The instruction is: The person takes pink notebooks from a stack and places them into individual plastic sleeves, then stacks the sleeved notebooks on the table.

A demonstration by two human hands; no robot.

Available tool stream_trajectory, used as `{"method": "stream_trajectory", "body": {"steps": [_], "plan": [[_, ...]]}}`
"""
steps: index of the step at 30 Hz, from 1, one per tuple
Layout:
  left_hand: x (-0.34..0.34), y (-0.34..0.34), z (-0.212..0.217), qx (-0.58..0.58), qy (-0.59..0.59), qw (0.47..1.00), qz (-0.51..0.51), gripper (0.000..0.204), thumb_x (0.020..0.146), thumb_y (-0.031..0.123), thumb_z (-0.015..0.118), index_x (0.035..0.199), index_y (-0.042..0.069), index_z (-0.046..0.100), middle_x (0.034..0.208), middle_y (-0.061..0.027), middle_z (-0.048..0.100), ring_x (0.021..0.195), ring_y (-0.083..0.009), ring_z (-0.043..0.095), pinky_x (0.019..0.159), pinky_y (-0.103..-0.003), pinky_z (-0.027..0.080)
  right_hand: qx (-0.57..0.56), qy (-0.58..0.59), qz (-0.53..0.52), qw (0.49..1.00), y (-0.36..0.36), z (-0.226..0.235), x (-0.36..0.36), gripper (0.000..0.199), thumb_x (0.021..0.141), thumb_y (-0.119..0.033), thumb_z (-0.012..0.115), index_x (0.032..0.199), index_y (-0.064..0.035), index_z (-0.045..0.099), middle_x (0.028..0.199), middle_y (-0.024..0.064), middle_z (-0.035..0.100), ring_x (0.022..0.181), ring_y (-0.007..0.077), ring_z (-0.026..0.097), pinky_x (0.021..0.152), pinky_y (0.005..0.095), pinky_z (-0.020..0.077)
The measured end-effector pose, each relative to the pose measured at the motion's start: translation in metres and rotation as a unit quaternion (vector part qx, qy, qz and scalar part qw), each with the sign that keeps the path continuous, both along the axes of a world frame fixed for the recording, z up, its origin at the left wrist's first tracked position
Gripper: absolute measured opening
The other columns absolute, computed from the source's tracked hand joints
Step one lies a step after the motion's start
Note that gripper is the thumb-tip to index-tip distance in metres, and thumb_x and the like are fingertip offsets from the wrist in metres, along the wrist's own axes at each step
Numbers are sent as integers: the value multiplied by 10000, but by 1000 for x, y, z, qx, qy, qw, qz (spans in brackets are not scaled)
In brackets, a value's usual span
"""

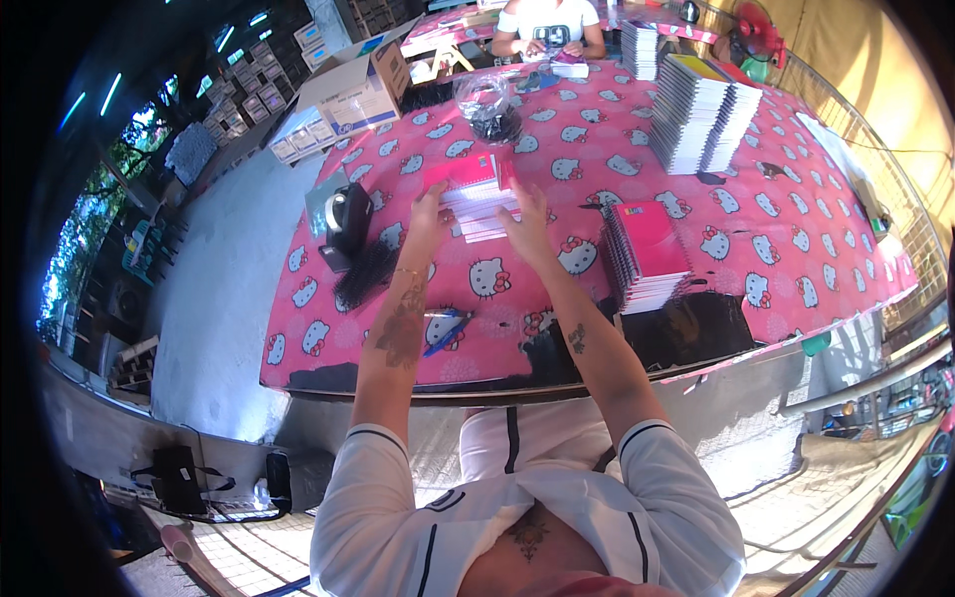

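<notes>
Between my two hands, over the middle of the table, is a small bundle of notebook sheets (479,211) with red-pink covers fanned open at its far side. My left hand (428,206) grips its left edge, fingers partly hidden behind it. My right hand (528,219) holds the right edge, the thumb toward the pages. Right of my right forearm stands a stack of pink spiral notebooks (649,244). Left of my left hand lie a black device with a silver top (346,224) and a tangle of black binding coils (368,274). A blue pen-like tool (448,332) rests between my forearms.
Tall stacks of spiral notebooks (696,117) stand at the far right of the pink patterned table (597,109). A clear plastic bag (487,104) with black contents lies beyond my hands. Cardboard boxes (348,95) stand at the far left. Another person (549,30) handles a notebook at the far edge.
</notes>
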State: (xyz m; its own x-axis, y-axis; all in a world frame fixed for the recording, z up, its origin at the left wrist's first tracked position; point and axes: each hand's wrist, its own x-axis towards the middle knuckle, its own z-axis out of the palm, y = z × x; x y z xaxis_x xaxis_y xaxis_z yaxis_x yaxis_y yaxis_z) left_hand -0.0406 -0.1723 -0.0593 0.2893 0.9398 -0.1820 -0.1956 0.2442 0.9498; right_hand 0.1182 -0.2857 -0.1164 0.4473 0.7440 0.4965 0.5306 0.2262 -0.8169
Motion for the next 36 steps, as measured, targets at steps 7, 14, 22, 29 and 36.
{"method": "stream_trajectory", "body": {"steps": [7,14,22,29,36], "plan": [[-8,5,-10,-25,-30,998,40,344,863,315,685,1057,51,582,962,-82,556,892,-237,558,783,-450,494,-42,-30,-9,999,3,-1,6,636,862,-280,714,1452,-255,479,1488,306,332,1378,445,371,1090,498,374],[-7,0,-3,-17,-18,999,44,281,845,275,715,981,53,609,889,-66,570,791,-204,554,715,-385,487,24,-88,-94,991,-4,1,1,627,816,-205,724,1408,-224,517,1456,172,415,1292,384,468,1027,483,417],[-27,12,-4,25,19,996,80,238,837,237,748,972,69,647,837,-46,603,730,-161,555,651,-325,474,108,-156,-63,980,-2,13,-10,544,762,-113,721,1294,-137,614,1310,100,542,1224,331,505,989,447,450],[-21,9,1,19,-33,999,17,213,850,174,745,999,63,640,862,-57,616,739,-178,588,660,-342,503,88,-168,-43,981,9,1,1,532,778,-94,712,1300,-101,609,1309,108,544,1231,332,505,996,438,464],[-38,-32,27,146,-59,983,91,305,869,136,716,1137,26,620,964,-49,663,814,-140,615,710,-312,505,119,94,85,985,-17,30,15,707,889,-257,726,1468,-17,397,1369,192,508,1305,318,471,1073,426,386]]}}
